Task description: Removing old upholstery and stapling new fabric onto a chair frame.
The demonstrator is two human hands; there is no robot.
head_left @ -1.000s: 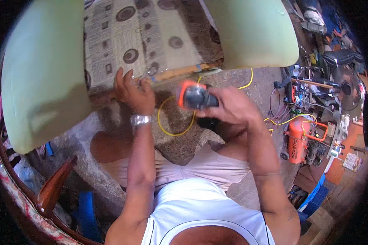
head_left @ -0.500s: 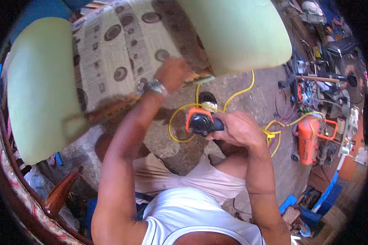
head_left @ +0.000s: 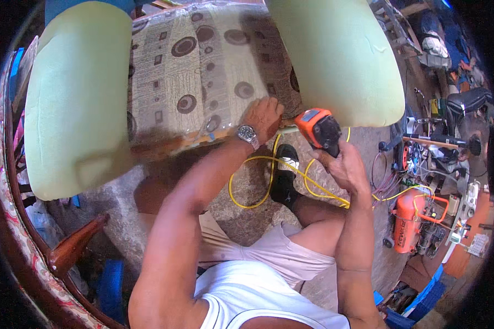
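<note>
An armchair frame with a patterned beige-and-brown fabric seat stands in front of me, between a pale green foam-padded arm on the left and another green padded arm on the right. My left hand, a watch on its wrist, is closed over the fabric at the seat's near edge; its fingertips are partly hidden. In my right hand is an orange and black staple gun, gripped by its handle. Its head is raised close to the near corner of the right arm, beside my left hand.
A yellow air hose loops over the concrete floor around my foot toward an orange compressor at the right. Tools and clutter crowd the far right. A wooden furniture leg juts in from patterned upholstery at the left.
The staple gun has risen and moved right, from over the floor to the chair's near edge. My left hand has shifted right and down with the seat edge in view.
</note>
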